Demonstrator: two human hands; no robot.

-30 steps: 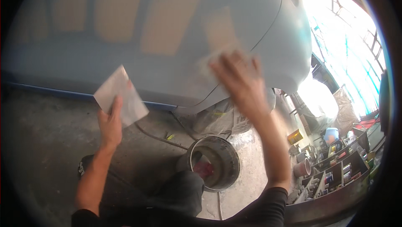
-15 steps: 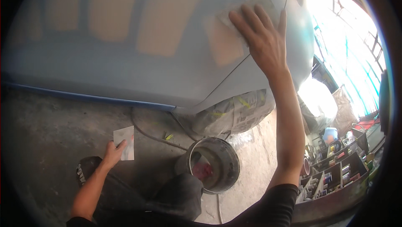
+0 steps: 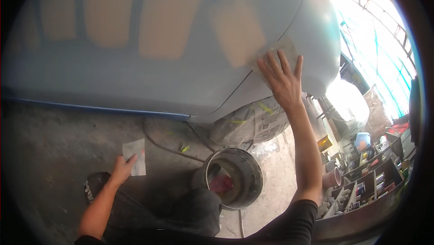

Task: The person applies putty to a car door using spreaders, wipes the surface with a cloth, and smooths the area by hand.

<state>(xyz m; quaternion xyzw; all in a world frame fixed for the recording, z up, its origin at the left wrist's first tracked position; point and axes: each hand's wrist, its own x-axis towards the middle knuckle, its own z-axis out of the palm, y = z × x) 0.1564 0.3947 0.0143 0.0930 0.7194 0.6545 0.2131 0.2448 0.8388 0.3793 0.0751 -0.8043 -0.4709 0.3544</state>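
Up against the car body (image 3: 149,78), my right hand (image 3: 282,82) lies flat with the fingers spread, pressing a pale sheet of sandpaper (image 3: 285,48) onto the primed grey surface beside a curved panel seam. I judge the open palm is there to spread the pressure evenly, so the sheet follows the curve of the metal instead of digging in at one spot. Tan filler patches (image 3: 237,35) show through the grey to the left of that hand and further along the body.

Low down, below the body's blue lower edge, my left hand (image 3: 121,169) pinches a second sheet (image 3: 135,156) by its bottom corner between thumb and fingers, held clear over the concrete floor (image 3: 54,145). It looks like a spare kept out of the way and ready, not in contact with the body.

Under the body, just right of my knee, stands a metal bucket (image 3: 234,177) with something red inside, near enough for either hand to reach. Behind it, the wheel is masked with newspaper (image 3: 264,121) and yellow tape, presumably to keep dust and primer off it. A hose (image 3: 167,148) trails across the floor beneath the body. Shelves of cans (image 3: 370,179) crowd the far right, well apart from the body.
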